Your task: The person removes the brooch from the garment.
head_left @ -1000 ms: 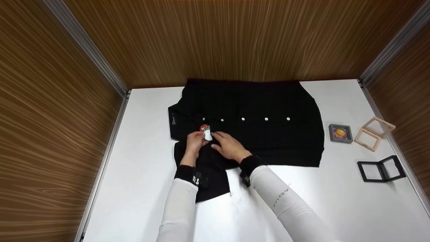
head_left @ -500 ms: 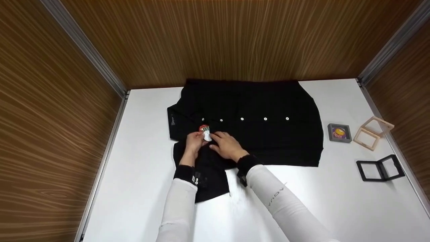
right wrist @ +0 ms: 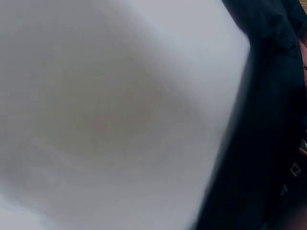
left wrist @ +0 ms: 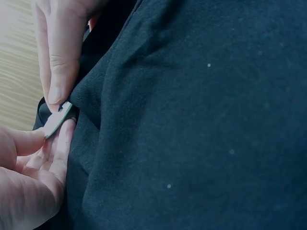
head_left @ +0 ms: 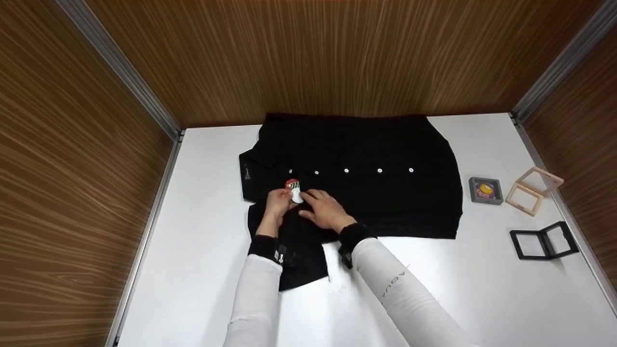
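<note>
A black short-sleeved shirt point(head_left: 385, 202) with white buttons lies flat, its collar to the left. On its chest, near the sleeve, is a small flat badge-like piece point(head_left: 296, 193), red at the top and white below. My left hand point(head_left: 277, 205) pinches its left edge; in the left wrist view the thumb lies on top of the thin white piece point(left wrist: 58, 120) with fingers beneath, against the cloth. From the right, my right hand point(head_left: 325, 209) reaches in with extended fingers, fingertips at the edge of the piece. The right wrist view shows mostly blurred white and black cloth point(right wrist: 268, 120).
On the right of the white table point(head_left: 202, 168) sit a grey frame point(head_left: 485, 191) with a purple and yellow picture, an opened beige frame point(head_left: 528, 198) and an opened black frame point(head_left: 532, 245). Wood-grain panels point(head_left: 308, 58) enclose the table at the back and sides.
Both hands stay at the badge-like piece with only slight finger movement. The right forearm has shifted a little to the left. The whole head view has drifted slightly.
</note>
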Demonstrator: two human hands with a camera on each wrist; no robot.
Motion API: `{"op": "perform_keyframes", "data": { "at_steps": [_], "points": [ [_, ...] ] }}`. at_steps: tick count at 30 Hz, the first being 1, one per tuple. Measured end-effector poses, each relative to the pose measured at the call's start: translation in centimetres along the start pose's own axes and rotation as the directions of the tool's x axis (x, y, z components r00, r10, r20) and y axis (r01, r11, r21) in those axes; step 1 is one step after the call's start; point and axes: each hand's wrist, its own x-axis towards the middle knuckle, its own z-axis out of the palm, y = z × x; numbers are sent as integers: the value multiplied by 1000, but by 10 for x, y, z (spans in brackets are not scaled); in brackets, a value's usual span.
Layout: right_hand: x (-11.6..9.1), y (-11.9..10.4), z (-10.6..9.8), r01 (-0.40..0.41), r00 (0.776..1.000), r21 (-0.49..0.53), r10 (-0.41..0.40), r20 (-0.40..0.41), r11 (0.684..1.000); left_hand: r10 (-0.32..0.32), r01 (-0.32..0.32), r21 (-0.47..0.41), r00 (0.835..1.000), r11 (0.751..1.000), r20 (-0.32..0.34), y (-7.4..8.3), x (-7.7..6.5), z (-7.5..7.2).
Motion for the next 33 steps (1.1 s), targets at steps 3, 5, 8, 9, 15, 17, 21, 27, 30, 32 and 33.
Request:
{"op": "perform_keyframes", "data": {
  "at_steps": [3,5,8,9,15,17,21,27,30,32,33],
  "points": [
    [0,0,0,-13,1000,17,13,13,1000,3,-3,-3,1000,1000,-2,0,0,1],
    [-1,-1,0,-21,999,25,20,27,999,10,-10,-1,1000,1000,-3,0,-1,1],
    [-1,-2,-2,-30,999,30,29,41,999,26,-26,24,1000,999,0,-1,0,1],
    [-1,-3,-3,-32,998,26,31,45,999,33,-33,37,999,999,0,-2,0,1],
    [-1,-2,-4,-33,998,17,32,55,999,74,-74,99,997,992,-1,-2,0,2],
    [-1,-2,-4,-29,998,19,28,54,999,78,-78,98,997,992,0,-1,0,2],
    [-1,0,-2,-21,999,20,20,50,1000,74,-73,84,997,994,-6,-1,-1,2],
    [-2,2,0,-12,999,55,10,39,998,68,-66,88,997,994,-24,-1,-2,2],
    [-3,4,0,-8,999,75,5,42,997,70,-67,82,997,994,-30,-2,-2,2],
    [-4,6,0,-1,999,81,-2,44,997,71,-68,73,997,995,-38,-2,-2,3],
    [-5,7,1,5,999,87,-8,39,996,72,-69,65,996,995,-43,-2,-3,4]
  ]
}}
